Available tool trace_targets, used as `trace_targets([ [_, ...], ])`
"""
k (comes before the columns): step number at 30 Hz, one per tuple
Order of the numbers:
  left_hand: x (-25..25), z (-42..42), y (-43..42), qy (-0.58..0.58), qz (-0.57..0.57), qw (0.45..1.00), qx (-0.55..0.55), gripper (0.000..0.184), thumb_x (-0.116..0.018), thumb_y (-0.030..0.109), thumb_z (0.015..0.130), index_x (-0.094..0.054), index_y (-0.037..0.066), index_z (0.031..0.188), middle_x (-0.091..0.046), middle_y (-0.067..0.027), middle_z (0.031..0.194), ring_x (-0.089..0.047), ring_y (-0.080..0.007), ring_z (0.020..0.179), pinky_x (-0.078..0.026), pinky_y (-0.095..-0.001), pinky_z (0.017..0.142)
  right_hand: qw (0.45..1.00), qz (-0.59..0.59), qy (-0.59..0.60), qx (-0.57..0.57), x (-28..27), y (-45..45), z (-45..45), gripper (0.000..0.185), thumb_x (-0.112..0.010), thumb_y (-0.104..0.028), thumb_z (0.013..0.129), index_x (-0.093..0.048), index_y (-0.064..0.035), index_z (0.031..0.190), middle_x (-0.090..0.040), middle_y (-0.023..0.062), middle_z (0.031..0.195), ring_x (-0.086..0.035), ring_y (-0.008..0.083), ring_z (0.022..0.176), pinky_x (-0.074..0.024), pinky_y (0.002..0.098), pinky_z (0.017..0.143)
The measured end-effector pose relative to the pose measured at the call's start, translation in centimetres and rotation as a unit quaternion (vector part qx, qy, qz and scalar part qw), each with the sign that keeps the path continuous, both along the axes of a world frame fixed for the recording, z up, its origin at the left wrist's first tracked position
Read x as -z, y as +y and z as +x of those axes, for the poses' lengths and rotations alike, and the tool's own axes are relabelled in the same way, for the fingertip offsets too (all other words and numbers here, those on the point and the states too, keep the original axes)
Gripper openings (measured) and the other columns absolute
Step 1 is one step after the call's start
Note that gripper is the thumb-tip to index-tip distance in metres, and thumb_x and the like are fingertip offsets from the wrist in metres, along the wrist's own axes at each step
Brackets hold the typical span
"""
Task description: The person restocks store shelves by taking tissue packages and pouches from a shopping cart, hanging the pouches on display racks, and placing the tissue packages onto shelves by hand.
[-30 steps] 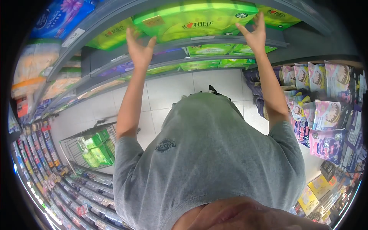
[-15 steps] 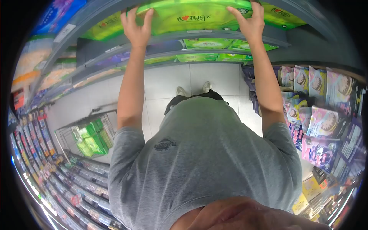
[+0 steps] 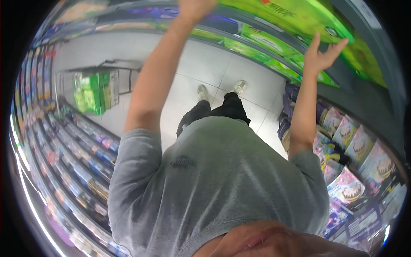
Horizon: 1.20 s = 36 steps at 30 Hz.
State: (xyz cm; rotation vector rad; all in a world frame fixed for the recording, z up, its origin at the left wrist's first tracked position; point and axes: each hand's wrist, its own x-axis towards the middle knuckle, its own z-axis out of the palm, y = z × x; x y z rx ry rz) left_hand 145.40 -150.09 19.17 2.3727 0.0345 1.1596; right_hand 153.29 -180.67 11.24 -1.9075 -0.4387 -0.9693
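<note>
A long bright green pack [image 3: 295, 21] with Chinese lettering sits at the upper right, tilted in view and cut off by the top edge. My right hand [image 3: 319, 58] is just below its right end, thumb and fingers apart. Its fingertips come close to the lower corner; whether they touch cannot be made out. At the top edge, my left hand [image 3: 196, 7] is blurred near the left end of the pack, its fingers out of view.
Lower shelves hold more green packs [image 3: 267, 39]. A wire cart [image 3: 114, 88] with green packs [image 3: 92, 92] stands on the tiled floor [image 3: 199, 60] at left. Shelves of small goods [image 3: 81, 167] line the left side. Pink and purple bags [image 3: 346, 186] stand at right.
My view has turned, so the green pack has shifted right and tilted. Both hands have moved right in view. The right hand's fingers, earlier at the pack's side, now spread below its corner.
</note>
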Motion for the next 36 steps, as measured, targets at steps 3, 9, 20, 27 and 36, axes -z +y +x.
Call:
trace_targets([
  [3,3.2,-4.8,0.5,0.159,-0.075,0.984,-0.008,0.045,-0.068,0.02,0.08,-0.058,0.005,0.121,-0.055,-0.0248,0.124,-0.05,-0.0391,0.12,-0.046,-0.0416,0.094,0.984,-0.109,0.139,-0.019,4.6,-0.9,-5.0,0.065,-0.064,-0.009,0.087,-0.032,0.006,0.142,-0.041,0.0278,0.139,-0.044,0.0394,0.127,-0.0388,0.0429,0.104],
  [9,27.0,-28.8,5.3,0.633,-0.135,0.763,-0.004,0.058,-0.066,0.039,0.08,-0.055,0.006,0.126,-0.06,-0.023,0.119,-0.057,-0.0388,0.11,-0.045,-0.045,0.096,0.734,-0.551,0.378,-0.122,28.3,-12.0,-25.1,0.04,-0.065,-0.025,0.081,-0.058,-0.0012,0.112,-0.06,0.0219,0.105,-0.058,0.0361,0.097,-0.0469,0.0466,0.083],
  [20,33.6,-85.5,5.5,0.679,-0.471,0.45,-0.338,0.03,-0.065,0.031,0.083,-0.07,0.002,0.088,-0.066,-0.0144,0.074,-0.063,-0.0261,0.058,-0.053,-0.0387,0.049,0.427,-0.533,0.676,-0.279,29.6,-4.5,-41.1,0.027,-0.059,-0.029,0.085,-0.061,-0.0046,0.074,-0.058,0.0127,0.066,-0.056,0.0241,0.056,-0.0463,0.0402,0.052],
  [27,30.1,-88.9,8.9,0.355,-0.641,0.544,-0.408,0.032,-0.068,0.028,0.078,-0.069,0.0,0.093,-0.065,-0.0107,0.075,-0.061,-0.0213,0.061,-0.049,-0.0349,0.051,0.542,-0.505,0.579,-0.341,28.6,21.1,-37.0,0.019,-0.058,-0.023,0.086,-0.066,-0.0073,0.08,-0.061,0.0068,0.067,-0.059,0.018,0.058,-0.044,0.0347,0.047],
  [36,30.5,-91.1,9.2,0.135,-0.712,0.541,-0.427,0.029,-0.067,0.024,0.08,-0.067,0.004,0.102,-0.065,-0.0067,0.08,-0.061,-0.0162,0.067,-0.047,-0.0293,0.052,0.548,-0.347,0.565,-0.511,16.8,43.5,-51.0,0.024,-0.064,-0.028,0.087,-0.065,-0.0089,0.101,-0.068,0.0062,0.088,-0.066,0.0169,0.076,-0.0491,0.0329,0.063],
])
